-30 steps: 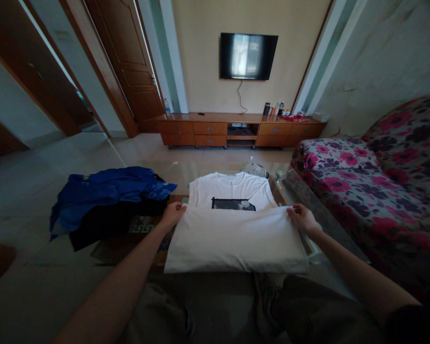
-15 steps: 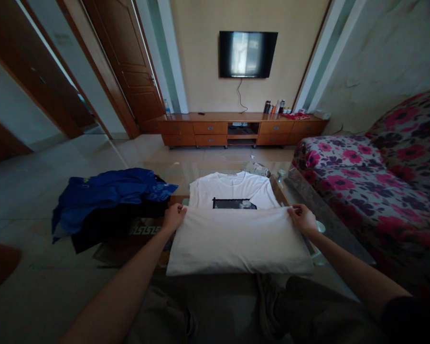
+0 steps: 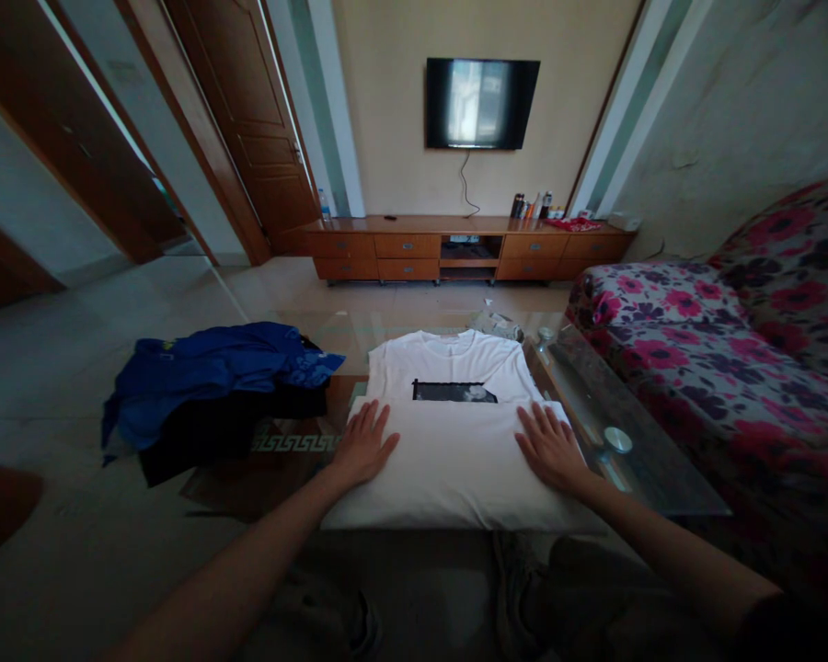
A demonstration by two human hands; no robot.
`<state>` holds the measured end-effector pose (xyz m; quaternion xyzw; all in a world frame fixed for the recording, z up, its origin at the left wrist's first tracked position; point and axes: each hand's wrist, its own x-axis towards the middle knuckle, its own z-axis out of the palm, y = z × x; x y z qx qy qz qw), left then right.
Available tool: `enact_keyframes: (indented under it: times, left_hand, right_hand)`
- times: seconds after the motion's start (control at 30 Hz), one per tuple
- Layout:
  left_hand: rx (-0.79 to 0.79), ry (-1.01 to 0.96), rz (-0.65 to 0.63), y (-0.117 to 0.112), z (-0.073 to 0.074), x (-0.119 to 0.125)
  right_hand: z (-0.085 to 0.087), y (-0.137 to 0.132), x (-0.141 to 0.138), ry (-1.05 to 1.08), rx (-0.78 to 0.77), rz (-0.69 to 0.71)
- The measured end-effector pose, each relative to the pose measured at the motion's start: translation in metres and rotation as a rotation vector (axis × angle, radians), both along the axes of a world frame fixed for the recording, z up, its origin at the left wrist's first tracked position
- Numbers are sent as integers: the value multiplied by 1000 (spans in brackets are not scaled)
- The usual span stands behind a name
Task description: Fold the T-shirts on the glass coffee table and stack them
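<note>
A white T-shirt (image 3: 455, 464) lies on the glass table with its lower part folded up over the front. Its neckline points away from me, and a dark printed rectangle shows partly above the folded edge. My left hand (image 3: 365, 448) rests flat on the left side of the fold, fingers spread. On the right side of the fold lies my right hand (image 3: 550, 446), also flat with its fingers apart. Neither hand grips the cloth.
Blue and black clothes (image 3: 213, 377) are heaped at the table's left. The glass table (image 3: 669, 473) has its edge at right, beside a flowered sofa (image 3: 690, 340). A low wooden cabinet (image 3: 407, 246) stands at the far wall under a television (image 3: 481, 103).
Both hands have let go of the folded edge's corners. They have moved inward and now lie flat on the T-shirt with fingers spread.
</note>
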<state>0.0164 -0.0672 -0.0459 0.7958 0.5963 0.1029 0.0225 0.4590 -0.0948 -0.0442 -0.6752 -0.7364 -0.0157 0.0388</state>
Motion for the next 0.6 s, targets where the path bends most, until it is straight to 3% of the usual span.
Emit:
enact_keyframes:
  times: [0.2,0.37,0.47,0.6]
  left_hand:
    - [66,21,-64,33,-4,-19]
    - [166,17,20,52,7,-17]
    - [219,18,41,48,20,-1]
    - [156,-10,-110,25,26,24]
  right_hand:
    - [2,33,-4,21,-32,-17]
    - [8,55,-12,17,-34,-42]
    - [11,58,-25,18,6,-68]
    - [11,45,-59,53,20,-31]
